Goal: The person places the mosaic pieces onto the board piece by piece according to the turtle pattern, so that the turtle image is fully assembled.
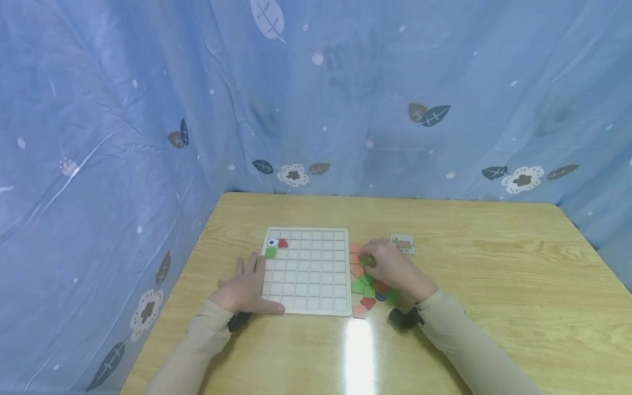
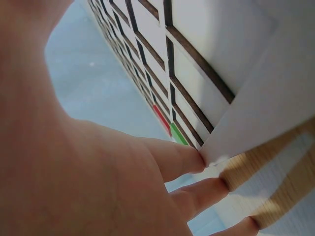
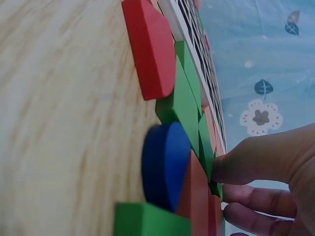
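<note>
A white gridded board lies on the table. My left hand rests at its left edge with fingers spread, the thumb along the front edge. In the board's far left corner sit an eye tile, a red rounded tile and a green square. My right hand reaches into the loose tiles right of the board. Its thumb and fingers pinch a green tile, partly hidden by the hand. In the right wrist view, the thumb presses near green and orange tiles.
Loose tiles spread along the board's right side, including a red one, an orange one and a blue rounded one. A small picture card lies beyond the right hand. Blue patterned cloth hangs behind the table.
</note>
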Demonstrator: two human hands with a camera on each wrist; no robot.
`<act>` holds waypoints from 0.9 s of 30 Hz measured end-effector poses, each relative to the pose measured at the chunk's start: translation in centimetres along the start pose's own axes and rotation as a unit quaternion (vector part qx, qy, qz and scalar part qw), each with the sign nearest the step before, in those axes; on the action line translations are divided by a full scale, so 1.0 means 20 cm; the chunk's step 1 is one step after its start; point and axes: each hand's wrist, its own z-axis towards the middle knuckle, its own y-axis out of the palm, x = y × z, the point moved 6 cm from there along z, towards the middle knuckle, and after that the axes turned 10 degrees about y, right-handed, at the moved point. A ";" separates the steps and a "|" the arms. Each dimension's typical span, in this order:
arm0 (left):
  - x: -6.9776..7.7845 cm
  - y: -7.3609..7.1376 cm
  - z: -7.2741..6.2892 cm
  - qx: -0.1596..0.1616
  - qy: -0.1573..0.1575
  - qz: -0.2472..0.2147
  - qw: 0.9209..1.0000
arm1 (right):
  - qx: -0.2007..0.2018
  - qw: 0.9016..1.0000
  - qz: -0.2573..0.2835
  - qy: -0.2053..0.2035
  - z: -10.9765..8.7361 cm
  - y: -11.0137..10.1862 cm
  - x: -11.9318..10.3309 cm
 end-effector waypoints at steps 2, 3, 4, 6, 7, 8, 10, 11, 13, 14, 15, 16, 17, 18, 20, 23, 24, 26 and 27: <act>0.00 0.00 0.00 0.001 0.000 0.005 1.000 | 0.006 1.000 -0.001 -0.010 0.00 0.00 -0.01; 0.00 0.00 0.00 0.001 0.000 0.006 1.000 | 0.010 1.000 -0.004 -0.015 0.00 0.00 -0.01; 0.00 -0.01 0.00 0.001 0.000 0.006 1.000 | 0.013 1.000 -0.005 -0.019 0.00 0.00 -0.01; 0.00 -0.01 0.00 0.002 0.000 0.006 1.000 | 0.016 0.999 -0.007 -0.027 0.00 0.00 -0.02; 0.00 -0.01 0.00 0.002 0.000 0.006 1.000 | 0.016 0.999 -0.007 -0.029 0.00 0.00 -0.02; 0.01 -0.01 0.00 0.002 0.000 0.005 1.000 | 0.015 0.999 -0.007 -0.028 0.00 0.00 -0.02; 0.01 -0.01 0.00 0.002 -0.001 0.004 1.000 | 0.013 1.000 -0.007 -0.022 0.00 0.01 -0.02; 0.01 -0.01 0.00 0.002 -0.002 0.004 1.000 | 0.012 1.000 -0.006 -0.019 0.00 0.01 -0.02; 0.00 0.00 0.00 0.001 -0.003 0.004 1.000 | 0.007 1.000 -0.006 -0.011 0.00 0.01 -0.01; 0.00 0.00 0.00 0.000 -0.003 0.005 1.000 | 0.003 1.000 -0.005 -0.006 0.00 0.01 -0.01; 0.00 0.00 0.00 -0.001 -0.004 0.005 1.000 | 0.000 1.000 -0.005 -0.004 0.00 0.01 -0.01; 0.00 0.00 0.00 -0.002 -0.005 0.005 1.000 | -0.001 1.000 -0.005 -0.003 0.00 0.01 -0.01; -0.01 0.00 0.00 -0.002 -0.005 0.004 1.000 | -0.001 1.000 -0.006 -0.005 0.00 0.01 -0.01; 0.00 0.00 0.00 -0.002 -0.005 0.004 1.000 | -0.001 1.000 -0.007 -0.007 0.00 0.01 -0.02; 0.00 0.00 0.00 -0.002 -0.004 0.006 1.000 | 0.001 1.000 -0.006 -0.013 0.00 0.01 -0.02; 0.00 -0.01 0.00 -0.002 -0.004 0.009 1.000 | 0.005 1.000 -0.008 -0.023 0.00 0.01 -0.02; 0.00 -0.01 0.00 -0.002 -0.004 0.010 1.000 | 0.005 1.000 -0.009 -0.025 0.00 0.01 -0.02; 0.00 0.00 0.00 -0.004 -0.005 0.009 1.000 | 0.006 0.999 -0.012 -0.030 0.00 0.01 -0.02; 0.00 0.00 0.00 -0.005 -0.007 0.008 1.000 | 0.007 0.999 -0.015 -0.032 0.00 0.01 -0.02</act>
